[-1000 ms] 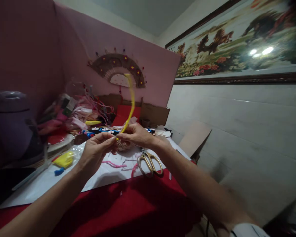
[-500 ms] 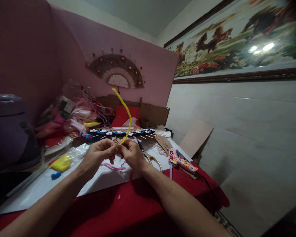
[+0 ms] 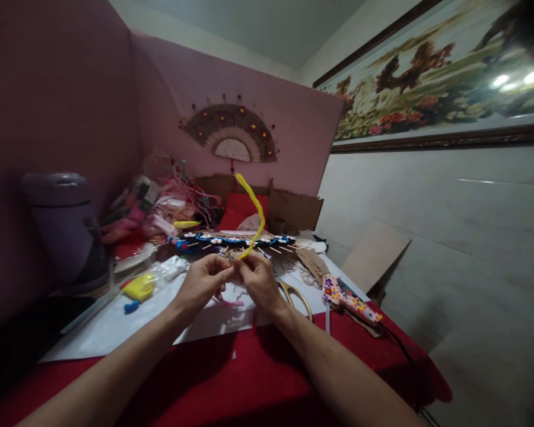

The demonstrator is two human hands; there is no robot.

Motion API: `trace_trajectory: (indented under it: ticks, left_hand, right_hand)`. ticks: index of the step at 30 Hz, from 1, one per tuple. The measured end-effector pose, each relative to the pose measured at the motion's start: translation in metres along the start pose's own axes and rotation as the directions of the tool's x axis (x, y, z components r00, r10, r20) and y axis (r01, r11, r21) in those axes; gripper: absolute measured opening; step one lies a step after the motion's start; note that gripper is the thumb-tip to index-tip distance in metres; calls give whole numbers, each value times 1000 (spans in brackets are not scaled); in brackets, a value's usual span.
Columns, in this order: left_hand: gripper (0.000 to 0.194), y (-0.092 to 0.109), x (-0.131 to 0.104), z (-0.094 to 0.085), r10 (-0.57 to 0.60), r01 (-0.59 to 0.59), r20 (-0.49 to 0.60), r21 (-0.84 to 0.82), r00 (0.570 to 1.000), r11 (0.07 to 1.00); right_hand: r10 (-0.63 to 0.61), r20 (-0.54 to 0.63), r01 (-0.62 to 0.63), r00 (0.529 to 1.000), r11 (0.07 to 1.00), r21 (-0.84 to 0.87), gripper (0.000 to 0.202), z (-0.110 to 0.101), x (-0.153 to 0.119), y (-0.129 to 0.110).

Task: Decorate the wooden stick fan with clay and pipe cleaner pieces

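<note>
A yellow pipe cleaner [image 3: 260, 211] rises in a curve from between my two hands, its free end pointing up and to the left. My right hand [image 3: 258, 282] pinches it near its lower end. Fingertips of my left hand [image 3: 208, 280] are pressed together right beside, at that same lower end, which the fingers mostly hide. Behind the hands lies a dark fan-shaped piece [image 3: 235, 239] edged with blue trim and white flowers. Below the fingers, a pink fuzzy strip [image 3: 234, 303] rests on the white paper [image 3: 200, 325].
Gold-handled scissors [image 3: 299, 299] and a flower-patterned glue gun [image 3: 349, 299] with a cord lie to the right. Leftward are yellow material in a plastic bag [image 3: 140, 287], a blue lump [image 3: 132, 306] and a lilac container [image 3: 66, 231]. A red cloth [image 3: 204, 385] covers the table.
The view has turned left, so everything appears farther right. Both hands stay together at the pipe cleaner's lower end, and its yellow length still stands upright in a curve.
</note>
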State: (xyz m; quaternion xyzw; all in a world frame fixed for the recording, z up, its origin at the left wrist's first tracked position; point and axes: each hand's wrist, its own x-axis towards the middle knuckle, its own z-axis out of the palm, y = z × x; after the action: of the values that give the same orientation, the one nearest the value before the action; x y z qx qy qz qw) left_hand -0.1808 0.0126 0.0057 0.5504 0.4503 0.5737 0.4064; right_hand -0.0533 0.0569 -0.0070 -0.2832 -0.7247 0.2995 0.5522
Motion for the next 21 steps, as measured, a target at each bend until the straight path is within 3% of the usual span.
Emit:
trace_trajectory:
  ticks: [8,14,21]
  left_hand:
    - [26,10,-3,-3,-135,186,187,-291,973,938]
    - [21,9,-3,-4,-174,257,253,-345,952,903]
    - [10,7,-1,-8,-256,365,295,-416,921,833]
  right_hand:
    - [16,-49,-6,999,976,216,15,0,7,4]
    - [83,45,-93,995,944,316,17,1,5,0]
    - [69,74,-91,995,935,342,16,1,4,0]
